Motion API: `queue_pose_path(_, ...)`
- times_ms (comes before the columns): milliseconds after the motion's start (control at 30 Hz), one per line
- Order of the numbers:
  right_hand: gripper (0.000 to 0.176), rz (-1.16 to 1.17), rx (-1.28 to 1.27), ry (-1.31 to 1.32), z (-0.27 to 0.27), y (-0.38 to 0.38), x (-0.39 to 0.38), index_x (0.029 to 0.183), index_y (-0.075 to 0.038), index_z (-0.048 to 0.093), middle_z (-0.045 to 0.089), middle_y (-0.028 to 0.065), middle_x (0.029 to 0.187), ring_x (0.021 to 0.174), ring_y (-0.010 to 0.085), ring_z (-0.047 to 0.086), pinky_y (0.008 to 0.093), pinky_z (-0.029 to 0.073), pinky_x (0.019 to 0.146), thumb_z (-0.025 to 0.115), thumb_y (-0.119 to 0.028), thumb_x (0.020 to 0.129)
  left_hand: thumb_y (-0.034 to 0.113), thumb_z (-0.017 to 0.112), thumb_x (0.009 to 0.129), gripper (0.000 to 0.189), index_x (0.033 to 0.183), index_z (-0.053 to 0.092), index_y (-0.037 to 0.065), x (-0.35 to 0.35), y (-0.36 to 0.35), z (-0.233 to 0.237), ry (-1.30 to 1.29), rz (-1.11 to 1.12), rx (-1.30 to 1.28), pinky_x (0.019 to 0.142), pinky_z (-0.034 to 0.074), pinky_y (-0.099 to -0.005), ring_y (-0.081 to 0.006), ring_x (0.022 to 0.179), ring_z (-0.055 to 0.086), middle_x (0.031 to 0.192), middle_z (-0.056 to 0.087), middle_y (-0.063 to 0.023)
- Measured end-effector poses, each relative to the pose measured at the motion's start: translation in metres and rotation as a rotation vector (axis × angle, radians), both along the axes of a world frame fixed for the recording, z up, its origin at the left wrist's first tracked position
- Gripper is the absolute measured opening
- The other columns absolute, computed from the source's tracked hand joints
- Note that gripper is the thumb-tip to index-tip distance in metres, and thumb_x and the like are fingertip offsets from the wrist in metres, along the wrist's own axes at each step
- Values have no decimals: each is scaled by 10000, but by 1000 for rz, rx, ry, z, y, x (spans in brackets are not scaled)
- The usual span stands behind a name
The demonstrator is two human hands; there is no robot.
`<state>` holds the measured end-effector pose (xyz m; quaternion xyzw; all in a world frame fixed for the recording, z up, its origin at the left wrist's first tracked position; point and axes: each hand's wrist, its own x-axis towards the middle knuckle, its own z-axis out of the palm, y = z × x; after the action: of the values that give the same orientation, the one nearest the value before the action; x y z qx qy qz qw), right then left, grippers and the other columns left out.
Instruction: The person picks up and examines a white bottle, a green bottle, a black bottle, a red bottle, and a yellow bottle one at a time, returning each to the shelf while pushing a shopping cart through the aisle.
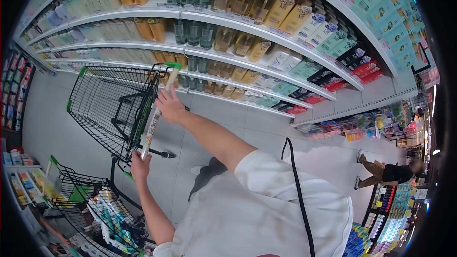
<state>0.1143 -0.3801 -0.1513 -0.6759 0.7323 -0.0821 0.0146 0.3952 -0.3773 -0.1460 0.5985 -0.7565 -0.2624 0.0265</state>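
Observation:
A black wire shopping cart (112, 107) with green corner trim stands in front of me, to the left in the view. Its pale handle bar (153, 123) has printed lettering along the middle. My right hand (170, 106) lies over the upper part of the bar with its fingers curled on it. Lower down, my left hand (140, 165) is closed round the other end, thumb along the bar. Both arms reach out from a white shirt. The lettering lies between the two hands.
Curved-looking shelves (204, 16) of pump bottles and tubes run along my right. A second cart (78, 195) loaded with packages stands at lower left, near another person's arm (53, 228). A person (388, 172) walks in the aisle behind. Grey tiled floor (228, 121) lies between.

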Motion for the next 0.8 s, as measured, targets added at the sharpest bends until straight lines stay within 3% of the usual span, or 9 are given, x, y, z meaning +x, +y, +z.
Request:
queue_pose_path(167,442,63,-28,-13,-19,-61,9,1171,-59,549,492,127,1251,1336,307,330,634,16,1142,643,-205,764,316,772,760,442,979,469,81,12,-37,-6,-9,35,-17,689,462,-458,-382,803,620,827,632,-140)
queue_pose_path(300,488,128,86,-48,5,-104,13,1150,-62,565,506,109,1205,1262,296,396,627,15,1147,699,-227,711,297,775,756,426,954,474,71,21,-73,-12,28,83,-22,681,463,-451,-381,790,615,821,629,-139)
queue_pose_path(467,288,362,188,3,0,-191,7,915,-135,706,631,53,994,1114,257,525,556,240,1086,739,-247,652,269,770,740,363,884,510,61,13,-114,4,-49,208,-54,683,475,-442,-372,799,631,810,646,-137)
queue_pose_path(500,288,393,181,-2,2,-210,8,915,-135,706,631,53,994,1114,257,525,556,240,1086,739,-247,652,256,764,731,343,882,525,62,14,-123,6,-54,230,-41,686,480,-442,-370,799,635,806,653,-138)
queue_pose_path(567,206,500,409,-14,7,-249,5,820,-153,730,682,24,850,969,241,620,474,351,1007,746,-244,636,245,750,721,314,889,554,67,10,-143,6,-91,281,-51,696,488,-441,-368,808,641,815,664,-139)
queue_pose_path(600,208,605,360,-1,12,-261,-2,813,-131,731,704,28,801,826,245,677,442,475,884,746,-227,630,234,737,711,291,896,584,71,15,-148,7,-130,292,-35,706,495,-441,-366,818,648,824,675,-140)
queue_pose_path(633,208,634,362,-15,11,-274,-1,813,-131,731,704,28,801,826,245,677,442,475,884,746,-227,630,234,737,711,291,896,584,71,19,-152,7,-149,318,-28,706,495,-441,-366,818,648,824,675,-140)
queue_pose_path(733,204,608,407,127,15,-315,-9,817,-118,736,713,48,816,781,248,698,407,562,642,723,-228,646,226,703,715,255,915,659,74,13,-176,9,-147,364,41,740,507,-435,-365,852,653,872,693,-148)
queue_pose_path(800,209,650,428,119,28,-331,-11,825,-117,738,715,52,823,787,251,698,402,562,657,713,-236,655,228,700,718,255,918,662,73,9,-184,13,-164,403,33,741,509,-435,-366,849,653,867,693,-149)
